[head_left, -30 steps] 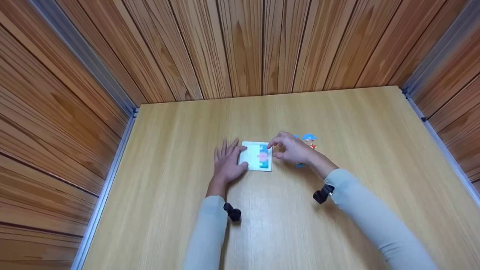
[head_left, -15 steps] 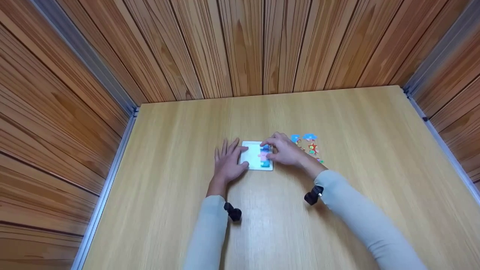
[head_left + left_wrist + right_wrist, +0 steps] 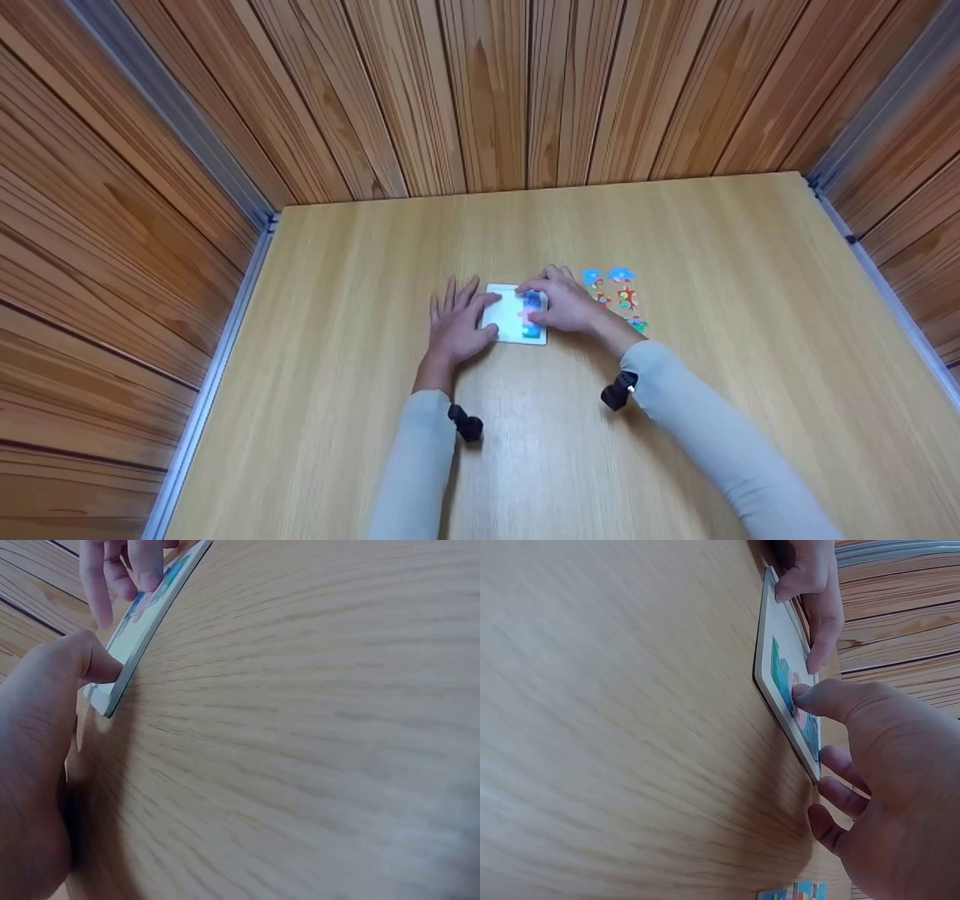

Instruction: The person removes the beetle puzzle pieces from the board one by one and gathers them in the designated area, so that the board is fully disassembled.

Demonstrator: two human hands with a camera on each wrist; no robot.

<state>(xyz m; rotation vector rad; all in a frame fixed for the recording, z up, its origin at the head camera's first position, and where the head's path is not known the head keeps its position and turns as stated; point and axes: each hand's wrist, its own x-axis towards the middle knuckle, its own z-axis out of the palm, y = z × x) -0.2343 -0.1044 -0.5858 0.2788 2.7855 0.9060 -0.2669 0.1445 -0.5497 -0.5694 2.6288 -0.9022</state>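
Note:
A small white puzzle tray [image 3: 504,319] lies flat on the table. Joined jigsaw pieces [image 3: 531,330], blue with a pink figure and some green, fill a strip along its right side. My left hand [image 3: 457,326] is spread at the tray's left edge, thumb and index fingertip resting on it. From the right, my right hand [image 3: 568,304] reaches over the tray. Its thumb [image 3: 829,697] presses the pink part of the joined pieces, while the index finger extends over the tray's far part. The other right fingers bend loosely beside the tray's edge.
Several loose jigsaw pieces [image 3: 627,298], blue, red and green, lie just right of my right hand. The wooden table [image 3: 360,300] is bordered by plank walls [image 3: 495,97] at the back and sides.
My right hand has moved left, from the tray's right edge onto the joined pieces, uncovering more loose pieces behind it. The left hand stays at the tray's left edge.

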